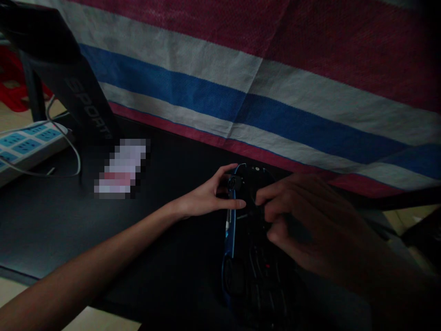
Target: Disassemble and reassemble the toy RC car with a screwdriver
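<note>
A blue-edged toy car (230, 239) lies with its black, detailed underside (253, 225) facing up; wheels show along its left side and a small red spot shows on the underside. My left hand (217, 195) grips its far left part, thumb on the underside and fingers round the far end. Over the underside, my right hand (292, 211) is closed, with fingers curled and tips close together near the middle. Whatever those fingertips hold, if anything, is hidden in the dark. The right side of the car is covered by my right hand and shadow.
The car lies on a black surface (144, 239). A blurred-out phone-shaped object (120, 170) lies to the left. Further left are a power strip (31, 140) with a white cable and a dark post (82, 92) marked SPORT. A striped sheet (206, 92) hangs behind.
</note>
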### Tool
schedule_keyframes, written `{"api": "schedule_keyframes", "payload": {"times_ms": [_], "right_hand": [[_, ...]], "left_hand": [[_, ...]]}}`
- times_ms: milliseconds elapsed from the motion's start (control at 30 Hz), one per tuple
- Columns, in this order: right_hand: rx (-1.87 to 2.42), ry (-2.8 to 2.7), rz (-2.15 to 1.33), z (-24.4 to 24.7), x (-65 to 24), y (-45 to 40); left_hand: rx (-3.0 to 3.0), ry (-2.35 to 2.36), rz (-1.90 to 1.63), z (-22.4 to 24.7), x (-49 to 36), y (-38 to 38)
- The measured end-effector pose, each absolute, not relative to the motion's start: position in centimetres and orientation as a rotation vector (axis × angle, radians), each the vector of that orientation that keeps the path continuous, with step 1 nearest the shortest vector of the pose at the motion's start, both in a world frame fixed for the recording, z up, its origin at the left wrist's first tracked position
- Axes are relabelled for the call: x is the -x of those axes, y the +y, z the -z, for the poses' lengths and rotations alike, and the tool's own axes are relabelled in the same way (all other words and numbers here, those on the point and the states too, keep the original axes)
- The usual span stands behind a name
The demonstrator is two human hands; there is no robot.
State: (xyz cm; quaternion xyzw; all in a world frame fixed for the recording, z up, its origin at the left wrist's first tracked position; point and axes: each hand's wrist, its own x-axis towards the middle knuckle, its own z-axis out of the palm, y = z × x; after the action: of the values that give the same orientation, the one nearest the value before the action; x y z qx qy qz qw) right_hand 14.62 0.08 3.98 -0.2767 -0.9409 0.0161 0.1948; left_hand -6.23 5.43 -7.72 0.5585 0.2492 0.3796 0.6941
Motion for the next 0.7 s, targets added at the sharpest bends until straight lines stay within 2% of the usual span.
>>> {"api": "schedule_keyframes", "payload": {"times_ms": [233,600,700], "right_hand": [[0.717,-2.599,-0.113,-3.2,-14.3,0.1],[0.867,-2.278,-0.647,-2.8,-12.7,-0.4],[0.917,-2.281,-0.678,-2.8,-12.6,-0.7]], "left_hand": [[-1.257,0.566,-0.842,7.8,6.3,5.5],[-1.253,0.582,-0.839,7.5,6.3,5.4],[-1.252,0.582,-0.838,7.6,6.3,5.5]]}}
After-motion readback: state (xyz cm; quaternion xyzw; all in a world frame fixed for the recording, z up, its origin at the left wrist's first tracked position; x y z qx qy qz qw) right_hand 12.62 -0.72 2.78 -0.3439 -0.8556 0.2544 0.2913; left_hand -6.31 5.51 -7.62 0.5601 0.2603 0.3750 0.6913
